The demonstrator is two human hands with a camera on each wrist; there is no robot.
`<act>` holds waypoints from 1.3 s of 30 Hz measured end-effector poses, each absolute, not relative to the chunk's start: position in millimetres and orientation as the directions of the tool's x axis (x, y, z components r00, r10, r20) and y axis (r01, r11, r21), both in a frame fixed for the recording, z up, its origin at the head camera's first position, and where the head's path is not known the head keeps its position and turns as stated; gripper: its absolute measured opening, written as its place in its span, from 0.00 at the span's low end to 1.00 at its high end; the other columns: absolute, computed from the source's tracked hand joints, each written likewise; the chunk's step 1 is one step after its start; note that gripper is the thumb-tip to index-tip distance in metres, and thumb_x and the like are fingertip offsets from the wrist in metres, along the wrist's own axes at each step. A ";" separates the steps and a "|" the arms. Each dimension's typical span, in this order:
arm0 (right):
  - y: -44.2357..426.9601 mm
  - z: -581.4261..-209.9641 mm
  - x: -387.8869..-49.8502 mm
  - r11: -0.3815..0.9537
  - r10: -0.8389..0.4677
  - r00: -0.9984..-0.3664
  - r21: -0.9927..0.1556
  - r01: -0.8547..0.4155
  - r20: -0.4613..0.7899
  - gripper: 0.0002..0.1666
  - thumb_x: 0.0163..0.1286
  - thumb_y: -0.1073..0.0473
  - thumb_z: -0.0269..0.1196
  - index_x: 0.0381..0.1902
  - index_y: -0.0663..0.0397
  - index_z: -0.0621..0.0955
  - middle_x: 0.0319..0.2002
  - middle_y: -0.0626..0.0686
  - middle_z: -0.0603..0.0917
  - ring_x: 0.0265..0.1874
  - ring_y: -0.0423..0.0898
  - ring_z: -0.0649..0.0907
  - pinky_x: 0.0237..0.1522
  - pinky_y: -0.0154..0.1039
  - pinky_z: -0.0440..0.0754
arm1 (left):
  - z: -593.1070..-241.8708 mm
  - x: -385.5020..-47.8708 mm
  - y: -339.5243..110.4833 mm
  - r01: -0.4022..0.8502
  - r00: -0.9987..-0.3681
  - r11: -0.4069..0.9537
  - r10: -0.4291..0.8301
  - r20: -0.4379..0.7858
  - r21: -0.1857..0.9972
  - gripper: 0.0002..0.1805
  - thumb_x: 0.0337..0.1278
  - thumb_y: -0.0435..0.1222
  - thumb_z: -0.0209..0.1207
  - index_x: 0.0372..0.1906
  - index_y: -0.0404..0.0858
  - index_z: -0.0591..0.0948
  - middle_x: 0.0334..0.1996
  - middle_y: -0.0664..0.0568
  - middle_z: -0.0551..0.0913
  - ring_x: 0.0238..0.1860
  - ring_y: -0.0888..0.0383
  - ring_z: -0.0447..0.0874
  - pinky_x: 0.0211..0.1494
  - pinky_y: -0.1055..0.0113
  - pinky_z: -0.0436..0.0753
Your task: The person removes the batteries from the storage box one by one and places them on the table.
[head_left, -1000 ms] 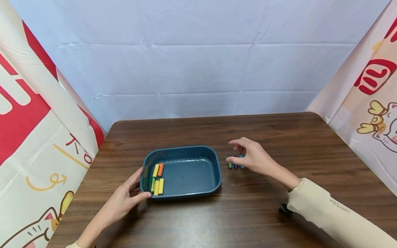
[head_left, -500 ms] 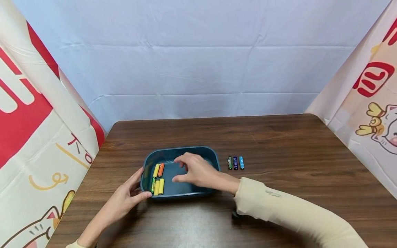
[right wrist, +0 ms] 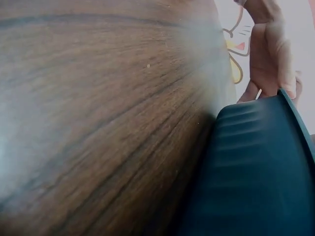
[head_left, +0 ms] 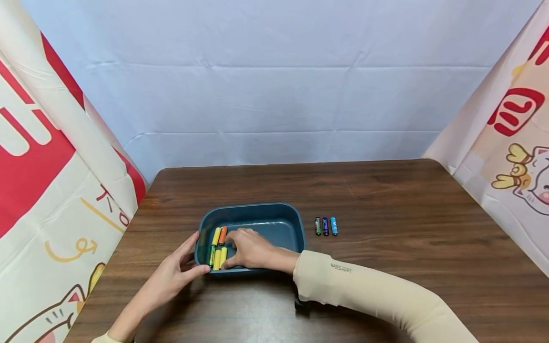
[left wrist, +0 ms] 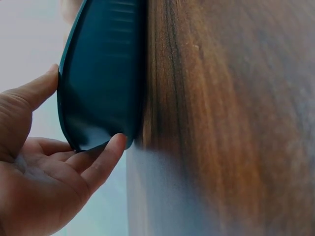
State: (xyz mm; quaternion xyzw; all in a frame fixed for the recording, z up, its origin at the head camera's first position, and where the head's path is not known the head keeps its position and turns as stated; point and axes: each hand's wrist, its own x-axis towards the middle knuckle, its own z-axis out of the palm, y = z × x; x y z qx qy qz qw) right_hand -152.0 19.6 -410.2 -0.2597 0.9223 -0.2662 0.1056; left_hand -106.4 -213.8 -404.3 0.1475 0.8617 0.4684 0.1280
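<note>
Blue tray (head_left: 274, 233): left hand (head_left: 171, 274) gripping, right hand (head_left: 250, 248) reaching inside.
Left thumb and fingers are spanning its near-left corner, presumably for steadiness; right thumb and forefinger are standing apart beside five batteries (head_left: 216, 260), any hold being indiscernible. Three outer batteries (head_left: 325, 226) are lying right.

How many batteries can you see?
8. On the table, right of the tray: dark green one, purple one, blue one. Inside, at the left end: orange one, bright green one, three yellow ones. The right hand may hide more.
</note>
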 end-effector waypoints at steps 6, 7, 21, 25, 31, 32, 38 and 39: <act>11.9 -411.3 -151.2 0.751 -0.527 -0.847 -0.506 -0.425 -0.069 0.35 0.57 0.43 0.80 0.57 0.55 0.85 0.46 0.49 0.86 0.40 0.38 0.81 0.40 0.31 0.83 | -403.4 -106.1 -213.0 0.140 -0.924 0.514 0.375 -0.075 0.846 0.47 0.68 0.39 0.67 0.83 0.35 0.54 0.77 0.31 0.61 0.67 0.35 0.75 0.61 0.52 0.82; 11.7 -411.9 -151.2 0.754 -0.525 -0.848 -0.502 -0.425 -0.071 0.35 0.57 0.44 0.80 0.57 0.55 0.85 0.47 0.49 0.86 0.40 0.38 0.81 0.41 0.32 0.83 | -403.2 -106.0 -212.8 0.137 -0.924 0.519 0.374 -0.080 0.844 0.47 0.67 0.39 0.67 0.83 0.36 0.54 0.77 0.31 0.60 0.67 0.35 0.75 0.61 0.51 0.82; 12.0 -415.4 -152.7 0.757 -0.532 -0.844 -0.486 -0.437 -0.070 0.30 0.59 0.45 0.80 0.55 0.53 0.87 0.41 0.48 0.84 0.34 0.38 0.78 0.32 0.31 0.80 | -402.6 -105.4 -212.2 0.143 -0.923 0.530 0.377 -0.081 0.836 0.47 0.69 0.39 0.66 0.83 0.35 0.53 0.77 0.30 0.60 0.67 0.34 0.75 0.62 0.49 0.81; 12.1 -415.8 -152.9 0.756 -0.536 -0.841 -0.485 -0.440 -0.073 0.30 0.60 0.46 0.79 0.55 0.53 0.86 0.40 0.48 0.82 0.33 0.38 0.76 0.31 0.31 0.78 | -402.6 -105.5 -212.4 0.146 -0.922 0.527 0.378 -0.077 0.837 0.47 0.69 0.39 0.67 0.83 0.34 0.53 0.77 0.30 0.60 0.67 0.34 0.75 0.62 0.50 0.81; 11.0 -414.0 -153.5 0.760 -0.543 -0.835 -0.475 -0.444 -0.088 0.29 0.61 0.49 0.79 0.58 0.54 0.86 0.41 0.49 0.81 0.31 0.39 0.76 0.30 0.31 0.78 | -403.4 -105.3 -213.9 0.138 -0.924 0.530 0.373 -0.083 0.837 0.48 0.68 0.39 0.67 0.83 0.35 0.52 0.77 0.31 0.61 0.67 0.35 0.75 0.62 0.51 0.81; 11.2 -413.4 -153.6 0.759 -0.543 -0.835 -0.478 -0.442 -0.091 0.29 0.61 0.49 0.78 0.57 0.54 0.86 0.41 0.49 0.81 0.31 0.39 0.76 0.30 0.31 0.78 | -403.5 -105.3 -214.0 0.136 -0.925 0.530 0.371 -0.085 0.837 0.48 0.68 0.39 0.67 0.83 0.35 0.52 0.77 0.31 0.61 0.67 0.35 0.75 0.62 0.51 0.81; 17.5 -409.1 -154.9 0.747 -0.536 -0.837 -0.525 -0.407 -0.112 0.15 0.63 0.51 0.76 0.40 0.55 0.88 0.27 0.45 0.75 0.22 0.37 0.70 0.22 0.30 0.69 | -403.7 -105.7 -213.2 0.125 -0.923 0.535 0.371 -0.100 0.836 0.48 0.69 0.41 0.67 0.83 0.36 0.52 0.78 0.32 0.59 0.67 0.37 0.75 0.62 0.52 0.81; 19.7 -408.0 -155.2 0.740 -0.537 -0.836 -0.539 -0.402 -0.114 0.13 0.64 0.51 0.76 0.36 0.55 0.87 0.23 0.45 0.72 0.20 0.37 0.68 0.21 0.30 0.66 | -403.7 -105.7 -213.1 0.123 -0.923 0.537 0.371 -0.103 0.835 0.48 0.69 0.41 0.67 0.83 0.36 0.52 0.78 0.32 0.58 0.68 0.37 0.75 0.63 0.52 0.81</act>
